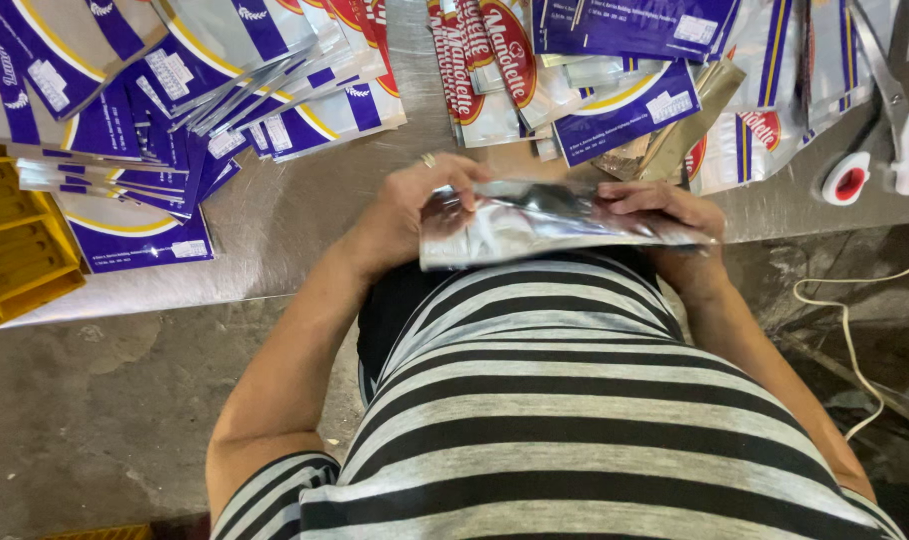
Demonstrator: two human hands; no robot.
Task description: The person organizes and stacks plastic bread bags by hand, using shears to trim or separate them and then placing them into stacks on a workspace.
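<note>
Pouch: you held one silver foil pouch [535,222] flat against your striped shirt [575,400], just off the near edge of the steel table [305,215], which serves as landmark below.
Left hand: your left hand [415,205], ring on one finger, gripped the pouch's left end, fingers curled over its top edge.
Right hand: your right hand [665,210] pinched the pouch's right end, thumb on top, fingers underneath.
Done so far: by my reading, little showed as finished; the pouch looked flat and unfilled, and no set-aside stack of handled pouches could be picked out.
Left to do: judging by the heaps, a lot; purple-and-silver pouches [175,110] covered the far-left part of the table, red-and-silver ones [485,70] lay at its far middle.
Other things: red-handled scissors [885,150] lay on the table's right end, untouched; a yellow crate [20,245] sat off its left end.
Hidden: the pouch's mouth was blurred by glare, so you could not tell it open or sealed; your fingertips beneath it were covered; the heaps ran out of view at the top.
</note>
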